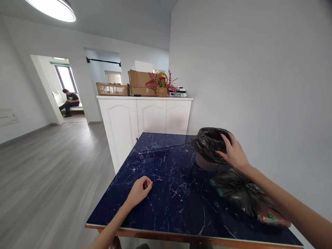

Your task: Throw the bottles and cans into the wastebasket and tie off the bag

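A bin (206, 163) lined with a black plastic bag (207, 147) stands at the back right of the dark blue marbled table (166, 200). My right hand (233, 152) is at the right side of its rim, fingers spread over the bag's edge; whether they grip the plastic is not clear. Below that forearm lies a filled, gathered black bag (240, 190), with reddish and green contents showing through. My left hand (141, 188) rests on the table left of the bin, fingers curled in, with nothing visible in it.
Behind the table stands a white cabinet (151, 116) holding cardboard boxes (112, 90) and a wicker basket (161, 91) of flowers. A wall runs along the right. Far left, a person (70, 100) sits in another room.
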A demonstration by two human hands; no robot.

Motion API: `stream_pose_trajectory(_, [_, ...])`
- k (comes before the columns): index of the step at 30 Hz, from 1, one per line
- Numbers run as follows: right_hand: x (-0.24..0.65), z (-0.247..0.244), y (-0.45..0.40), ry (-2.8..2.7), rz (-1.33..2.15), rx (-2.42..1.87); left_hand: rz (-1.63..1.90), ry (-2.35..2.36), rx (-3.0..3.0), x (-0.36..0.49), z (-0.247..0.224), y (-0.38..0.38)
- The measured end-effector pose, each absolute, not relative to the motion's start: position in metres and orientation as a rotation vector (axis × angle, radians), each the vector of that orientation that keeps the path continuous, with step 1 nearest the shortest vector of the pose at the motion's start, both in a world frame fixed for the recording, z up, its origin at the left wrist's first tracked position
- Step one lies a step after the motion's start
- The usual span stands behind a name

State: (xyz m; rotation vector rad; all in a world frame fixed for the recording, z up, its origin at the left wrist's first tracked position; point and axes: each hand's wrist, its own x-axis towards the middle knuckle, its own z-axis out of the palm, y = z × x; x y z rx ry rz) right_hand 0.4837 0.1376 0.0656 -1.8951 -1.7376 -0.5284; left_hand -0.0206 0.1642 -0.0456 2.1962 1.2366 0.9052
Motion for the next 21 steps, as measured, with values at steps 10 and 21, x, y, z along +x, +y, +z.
stream_pose_trajectory(10, [0.421, -0.014, 0.053, -1.295, 0.118, -1.723, 0.889, 1.260, 2.203, -0.027, -0.044, 0.141])
stream_pose_trajectory(21, [0.340, -0.099, -0.008, -1.441, 0.794, -1.365, 0.931, 1.241, 2.096, -0.034, -0.042, 0.105])
